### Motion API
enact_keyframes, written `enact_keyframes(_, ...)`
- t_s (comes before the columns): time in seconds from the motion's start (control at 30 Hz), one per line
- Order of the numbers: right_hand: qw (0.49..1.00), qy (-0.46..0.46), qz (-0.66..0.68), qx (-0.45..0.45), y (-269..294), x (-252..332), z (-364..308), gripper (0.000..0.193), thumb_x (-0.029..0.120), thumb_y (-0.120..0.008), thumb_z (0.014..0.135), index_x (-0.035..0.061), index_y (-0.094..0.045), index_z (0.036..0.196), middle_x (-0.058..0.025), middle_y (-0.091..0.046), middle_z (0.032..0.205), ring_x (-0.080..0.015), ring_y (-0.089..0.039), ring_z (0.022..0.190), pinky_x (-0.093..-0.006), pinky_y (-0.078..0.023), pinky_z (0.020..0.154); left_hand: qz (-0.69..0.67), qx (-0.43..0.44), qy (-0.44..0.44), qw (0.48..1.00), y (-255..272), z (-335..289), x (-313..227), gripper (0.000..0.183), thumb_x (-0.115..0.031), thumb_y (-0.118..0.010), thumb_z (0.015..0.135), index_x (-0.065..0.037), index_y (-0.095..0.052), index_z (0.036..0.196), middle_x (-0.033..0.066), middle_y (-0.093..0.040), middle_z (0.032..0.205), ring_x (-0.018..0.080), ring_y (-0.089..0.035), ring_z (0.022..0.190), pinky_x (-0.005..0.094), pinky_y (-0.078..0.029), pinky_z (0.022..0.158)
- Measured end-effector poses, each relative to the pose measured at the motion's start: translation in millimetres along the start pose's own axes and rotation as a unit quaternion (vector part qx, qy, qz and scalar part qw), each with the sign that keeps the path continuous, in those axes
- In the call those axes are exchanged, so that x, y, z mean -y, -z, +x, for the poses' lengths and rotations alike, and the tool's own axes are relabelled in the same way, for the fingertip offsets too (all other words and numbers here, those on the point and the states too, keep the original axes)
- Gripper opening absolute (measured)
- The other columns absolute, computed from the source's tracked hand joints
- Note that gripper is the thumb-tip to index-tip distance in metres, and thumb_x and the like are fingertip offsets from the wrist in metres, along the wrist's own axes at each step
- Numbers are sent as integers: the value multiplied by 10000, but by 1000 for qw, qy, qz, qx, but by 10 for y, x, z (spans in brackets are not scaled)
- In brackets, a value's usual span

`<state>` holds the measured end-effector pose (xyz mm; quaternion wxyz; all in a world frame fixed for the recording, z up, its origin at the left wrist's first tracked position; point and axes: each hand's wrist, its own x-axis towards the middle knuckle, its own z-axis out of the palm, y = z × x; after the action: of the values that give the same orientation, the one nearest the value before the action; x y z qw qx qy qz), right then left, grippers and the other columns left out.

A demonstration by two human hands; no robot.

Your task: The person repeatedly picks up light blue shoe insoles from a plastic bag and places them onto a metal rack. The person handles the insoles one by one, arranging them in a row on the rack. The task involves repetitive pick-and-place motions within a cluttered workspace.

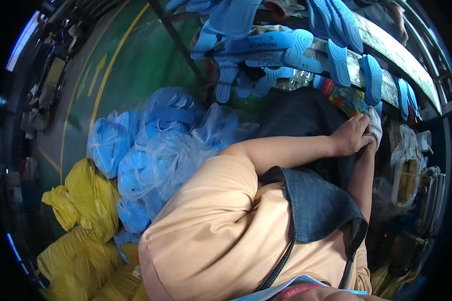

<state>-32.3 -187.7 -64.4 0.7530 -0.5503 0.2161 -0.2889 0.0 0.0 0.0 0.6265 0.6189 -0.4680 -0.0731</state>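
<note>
Both my hands meet at the right, in front of a rack hung with blue foam soles. My left hand (350, 135) is bare; its fingers are curled and pressed against the white glove (376, 126) on my right hand (373, 131). Whatever lies between the fingers is hidden. My right hand's fingers are mostly covered by the glove and the left hand, so their pose is unclear. Just above the hands hangs a blue sole (372, 80), with another blue sole (339, 64) to its left. My dark-clad leg (296, 118) lies beneath the left forearm.
Several blue soles (258, 44) are piled on the rack (386, 42). Clear plastic bags of blue soles (135, 170) stand to my left, beside yellow sacks (88, 200). Beyond runs a green floor (135, 65) with yellow lines. A plastic-draped frame (406, 173) stands at right.
</note>
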Motion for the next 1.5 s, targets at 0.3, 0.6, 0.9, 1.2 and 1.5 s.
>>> enact_keyframes(0.3,936,-132,132,300,-277,63,327,510,188,-386,1009,15,-322,1485,-143,-503,1366,-225,-492,1265,-367,-382,1078,-28,0,-87,996,186,11,251,239,-246,-673,802,-24,-639,886,200,-630,882,402,-614,875,476,-480,765)
enact_keyframes(0.6,984,-100,3,146,-1280,332,-100,505,308,-451,1028,28,-392,1444,-116,-448,1397,-224,-441,1258,-366,-365,1063,96,24,-191,977,949,-477,-67,214,-224,-635,887,-23,-604,956,179,-625,960,375,-626,923,469,-488,816)
enact_keyframes(0.9,955,108,-204,188,-2279,540,-957,462,270,-444,1010,-31,-500,1355,-141,-596,1194,-216,-572,1076,-357,-457,941,508,-187,506,671,3819,-3116,461,508,-322,-720,798,-29,-612,1200,241,-591,1242,409,-509,1207,545,-388,1012)
enact_keyframes(1.2,937,128,-220,239,-2378,643,-932,305,170,-484,993,-6,-581,1222,-67,-616,1067,-127,-575,952,-270,-472,845,348,-271,328,835,3806,-3260,101,278,-113,-657,875,-36,-649,1142,135,-689,1073,252,-652,1005,366,-508,876)
enact_keyframes(1.5,936,197,-258,135,-1629,1141,-843,282,143,-531,972,4,-586,1210,-55,-608,1052,-128,-563,948,-272,-458,862,193,-3,-98,976,2439,187,-984,140,-62,-612,892,-2,-684,997,130,-682,906,222,-672,884,295,-504,798)
